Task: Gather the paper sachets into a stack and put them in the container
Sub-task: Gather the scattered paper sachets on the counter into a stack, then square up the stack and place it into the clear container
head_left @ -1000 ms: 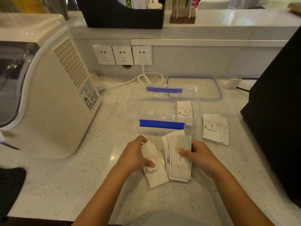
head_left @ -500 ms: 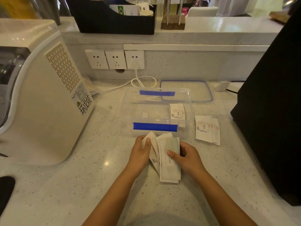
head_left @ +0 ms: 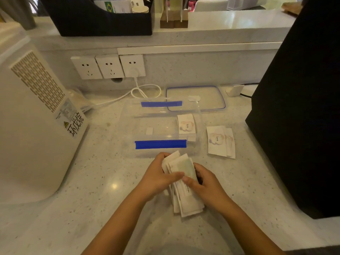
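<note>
Both hands hold one stack of white paper sachets just above the counter, in front of the container. My left hand grips its left side, thumb across the top sachet. My right hand clasps the right side. The clear plastic container with blue clips stands open right behind the stack; one "love" sachet lies at its right end. A small pile of "love" sachets lies on the counter to the container's right.
The container's clear lid lies behind it. A large cream appliance fills the left side, a black box-like object the right. Wall sockets and a white cable sit at the back.
My left hand brought its separate sachet onto the pile held by my right hand. Both hands now press the sachets together as one stack.
</note>
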